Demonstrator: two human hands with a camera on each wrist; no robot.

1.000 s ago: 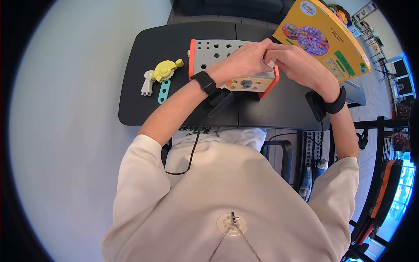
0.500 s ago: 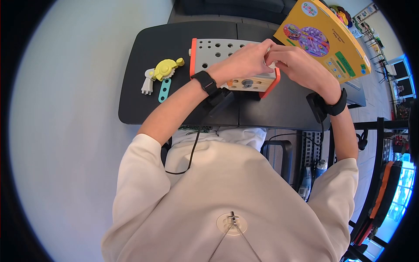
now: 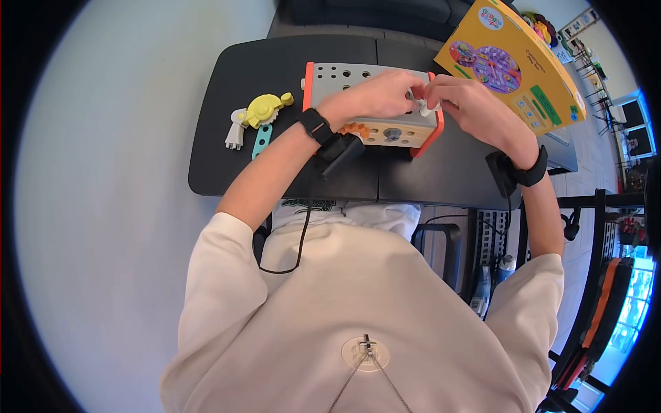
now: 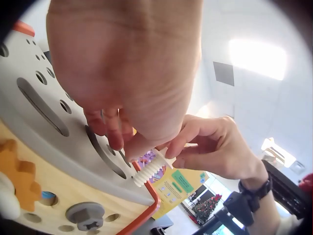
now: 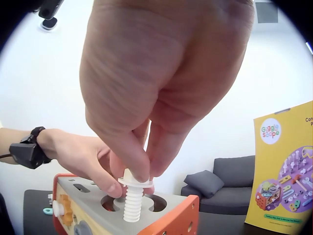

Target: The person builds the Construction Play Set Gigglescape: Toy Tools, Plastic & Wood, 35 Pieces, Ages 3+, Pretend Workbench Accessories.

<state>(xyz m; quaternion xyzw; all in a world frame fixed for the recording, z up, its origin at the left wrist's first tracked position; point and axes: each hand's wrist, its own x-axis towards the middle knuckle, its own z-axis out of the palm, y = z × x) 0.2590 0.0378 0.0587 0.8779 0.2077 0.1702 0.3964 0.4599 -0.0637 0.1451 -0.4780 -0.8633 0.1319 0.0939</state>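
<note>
My right hand (image 3: 471, 110) pinches the head of a white toy screw (image 5: 133, 203) between thumb and fingers. Its ribbed shaft points down, close over the right end of the grey top of a toy workbench (image 5: 93, 196). My left hand (image 3: 382, 96) is just left of the screw, low over the same top, its fingers bent and its thumb tip beside the screw in the right wrist view. I cannot tell whether the left fingers hold anything. An orange gear (image 4: 17, 174) and a grey bolt (image 4: 85, 215) sit on the workbench's wooden front.
Left of the workbench lie a yellow toy piece (image 3: 263, 110), a white piece (image 3: 235, 131) and a teal strip with holes (image 3: 261, 141) on the black table (image 3: 220, 172). A yellow box (image 3: 513, 65) stands at the back right. Cables run from both wrist cameras.
My left hand has drawn slightly down and left from my right hand, so more of the white screw shows. The view has shifted slightly.
</note>
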